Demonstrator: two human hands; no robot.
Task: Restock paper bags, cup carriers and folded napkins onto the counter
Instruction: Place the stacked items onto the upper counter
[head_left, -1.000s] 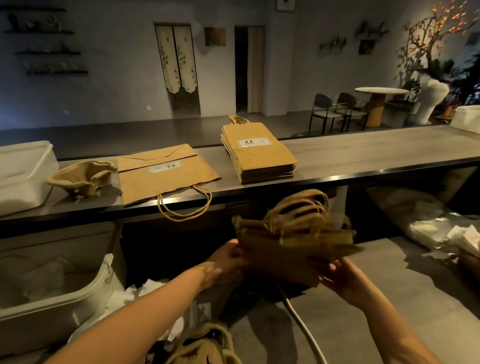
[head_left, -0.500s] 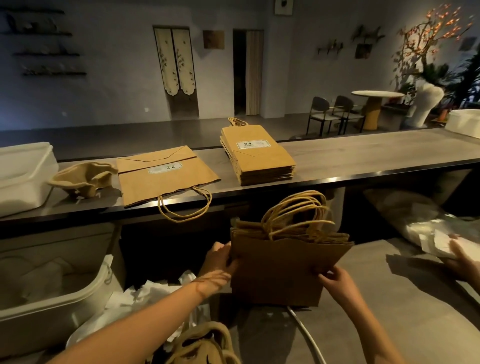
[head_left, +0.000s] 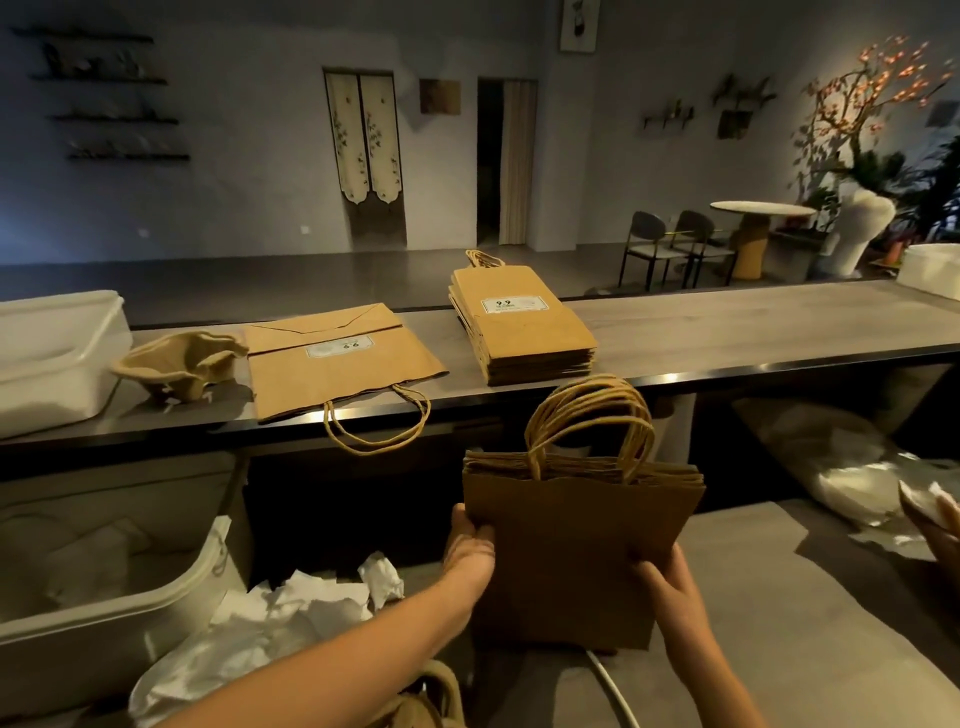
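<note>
A bundle of flat brown paper bags (head_left: 576, 540) stands upright below the counter, its twine handles bunched on top. My left hand (head_left: 467, 545) grips its left edge and my right hand (head_left: 670, 582) grips its lower right edge. On the dark counter (head_left: 727, 332) a stack of labelled small paper bags (head_left: 524, 338) lies flat straight ahead. To its left lies a wide paper bag (head_left: 343, 369) with its handle hanging over the front edge. A pulp cup carrier (head_left: 179, 364) sits further left.
A white lidded tub (head_left: 52, 353) stands at the counter's left end, another white tub (head_left: 935, 270) at its far right. Below left is an open white bin (head_left: 104, 613) beside crumpled white paper (head_left: 291, 613). At the right edge another person's hand (head_left: 943, 525) touches plastic-wrapped packs (head_left: 852, 483).
The bag bundle has been turned from tilted flat to upright and lifted slightly toward the counter. Both hands shifted to its side edges.
</note>
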